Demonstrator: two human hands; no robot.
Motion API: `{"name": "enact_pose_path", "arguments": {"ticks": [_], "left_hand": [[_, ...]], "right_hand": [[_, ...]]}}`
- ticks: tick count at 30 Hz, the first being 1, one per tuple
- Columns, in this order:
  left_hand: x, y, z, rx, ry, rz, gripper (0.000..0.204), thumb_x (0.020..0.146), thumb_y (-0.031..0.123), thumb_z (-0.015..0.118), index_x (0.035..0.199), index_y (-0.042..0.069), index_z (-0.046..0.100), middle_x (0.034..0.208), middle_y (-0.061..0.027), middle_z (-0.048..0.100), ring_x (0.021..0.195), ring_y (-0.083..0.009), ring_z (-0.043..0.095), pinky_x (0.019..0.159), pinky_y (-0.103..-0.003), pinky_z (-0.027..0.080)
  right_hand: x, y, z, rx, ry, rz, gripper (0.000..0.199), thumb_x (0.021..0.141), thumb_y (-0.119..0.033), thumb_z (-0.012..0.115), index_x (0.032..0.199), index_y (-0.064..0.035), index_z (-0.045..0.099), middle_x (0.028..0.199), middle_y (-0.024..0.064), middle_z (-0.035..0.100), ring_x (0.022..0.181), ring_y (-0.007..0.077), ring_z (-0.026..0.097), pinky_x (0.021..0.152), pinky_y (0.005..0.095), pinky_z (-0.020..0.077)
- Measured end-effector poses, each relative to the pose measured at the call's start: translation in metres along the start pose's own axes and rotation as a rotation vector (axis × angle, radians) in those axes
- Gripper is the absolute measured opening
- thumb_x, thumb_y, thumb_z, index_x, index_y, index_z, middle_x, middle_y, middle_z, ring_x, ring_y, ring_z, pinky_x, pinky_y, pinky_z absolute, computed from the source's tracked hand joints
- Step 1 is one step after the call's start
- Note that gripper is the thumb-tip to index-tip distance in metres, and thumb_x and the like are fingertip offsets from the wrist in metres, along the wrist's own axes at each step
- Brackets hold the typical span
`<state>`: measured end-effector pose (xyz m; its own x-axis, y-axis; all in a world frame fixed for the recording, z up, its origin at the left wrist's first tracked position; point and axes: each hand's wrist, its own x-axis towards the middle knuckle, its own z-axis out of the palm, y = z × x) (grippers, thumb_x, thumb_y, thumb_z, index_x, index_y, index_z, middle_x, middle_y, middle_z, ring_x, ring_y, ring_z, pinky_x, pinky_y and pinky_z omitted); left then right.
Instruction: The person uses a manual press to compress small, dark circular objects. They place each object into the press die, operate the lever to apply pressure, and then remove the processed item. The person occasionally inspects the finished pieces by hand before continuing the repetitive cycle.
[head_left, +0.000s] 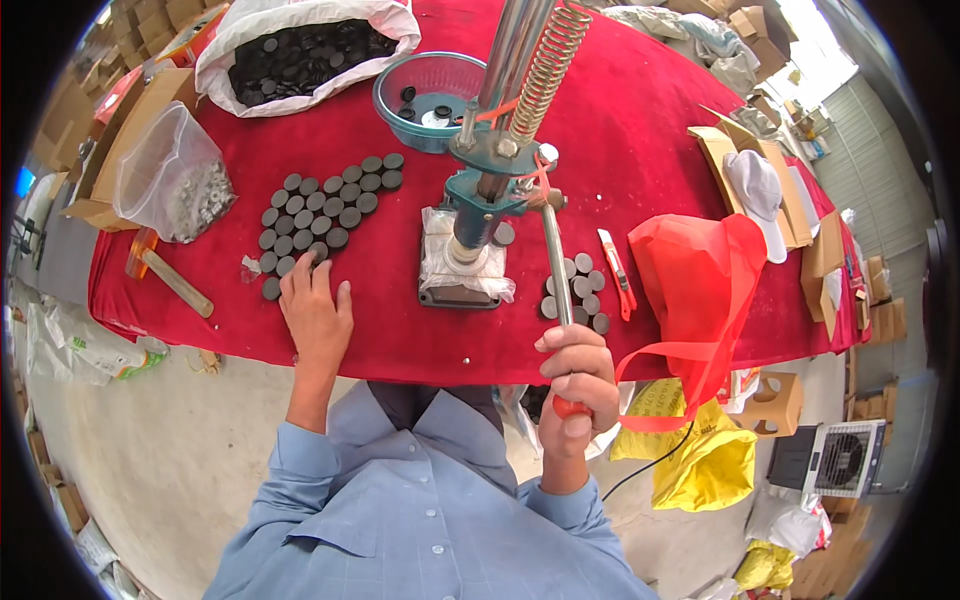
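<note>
Head view: from where I stand, a cardboard box [150, 120] sits at the far left of the red-covered worktop [390, 335], with a clear plastic bag [150, 165] of small pale pieces leaning beside it. Nearer, a hammer [178, 283] lies with its wooden handle slanting toward the right. Farther back, a white sack [225, 65] gapes over a heap of black discs [310, 62]. In front of it, dark round discs [303, 219] are packed in slanting rows. At their near edge is the left hand [316, 308], fingers spread and thumb held apart, fingertips at the closest discs; I can't tell whether it has hold of one. Next comes a blue basin [390, 112] with a few pieces inside, then the upright metal press [485, 205], its base wrapped in white plastic, a single disc [503, 234] at the right of its column. The right hand [580, 388] is wrapped round the lever [557, 268] near its red end. Beyond the lever are a smaller cluster of discs [591, 303], a box cutter [618, 277], a red bag [690, 290] and, farther right, a pale cap [757, 187] resting on an opened carton [795, 215].
</note>
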<state>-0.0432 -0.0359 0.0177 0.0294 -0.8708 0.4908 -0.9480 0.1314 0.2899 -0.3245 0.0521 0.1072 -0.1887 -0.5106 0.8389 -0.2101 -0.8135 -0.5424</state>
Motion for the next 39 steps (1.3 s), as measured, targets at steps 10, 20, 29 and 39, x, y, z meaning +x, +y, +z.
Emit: {"name": "enact_pose_path", "arguments": {"ticks": [10, 20, 29, 39], "left_hand": [[-0.017, -0.039, -0.005, -0.301, 0.024, -0.117, 0.035, 0.091, 0.001, 0.073, 0.126, 0.001, 0.072, 0.133, -0.0170, 0.061, 0.116, -0.0340, 0.062, 0.094, -0.041, 0.053], [-0.016, 0.002, -0.014, -0.565, 0.003, -0.196, 0.049, 0.084, 0.007, 0.087, 0.131, 0.005, 0.071, 0.107, -0.0079, 0.073, 0.070, -0.0149, 0.060, 0.067, -0.030, 0.053], [0.029, 0.099, 0.033, -0.699, -0.155, 0.066, 0.072, 0.078, 0.009, 0.092, 0.140, 0.004, 0.057, 0.105, -0.0110, 0.077, 0.075, -0.0168, 0.069, 0.067, -0.032, 0.056], [0.041, 0.123, 0.044, -0.763, -0.131, 0.045, 0.068, 0.077, 0.014, 0.093, 0.135, 0.002, 0.059, 0.103, -0.0114, 0.074, 0.078, -0.0240, 0.068, 0.069, -0.038, 0.056]], "right_hand": [[0.012, 0.000, -0.010, 0.016, -0.093, 0.008, 0.041, 0.106, -0.042, 0.055, 0.097, -0.0014, 0.060, 0.083, 0.0139, 0.063, 0.091, 0.0361, 0.067, 0.078, 0.0455, 0.0537], [-0.002, 0.009, -0.002, 0.089, 0.002, -0.043, 0.041, 0.105, -0.041, 0.057, 0.095, -0.0011, 0.061, 0.083, 0.0146, 0.063, 0.088, 0.0358, 0.065, 0.074, 0.0434, 0.0532], [0.115, -0.015, -0.009, 0.057, -0.113, 0.230, 0.032, 0.101, -0.029, 0.058, 0.092, 0.0016, 0.064, 0.081, 0.0093, 0.062, 0.075, 0.0184, 0.060, 0.067, 0.0337, 0.0468], [0.138, -0.007, -0.001, 0.135, -0.033, 0.269, 0.034, 0.102, -0.030, 0.058, 0.091, 0.0014, 0.065, 0.076, 0.0037, 0.059, 0.067, 0.0109, 0.054, 0.061, 0.0289, 0.0430]]}}
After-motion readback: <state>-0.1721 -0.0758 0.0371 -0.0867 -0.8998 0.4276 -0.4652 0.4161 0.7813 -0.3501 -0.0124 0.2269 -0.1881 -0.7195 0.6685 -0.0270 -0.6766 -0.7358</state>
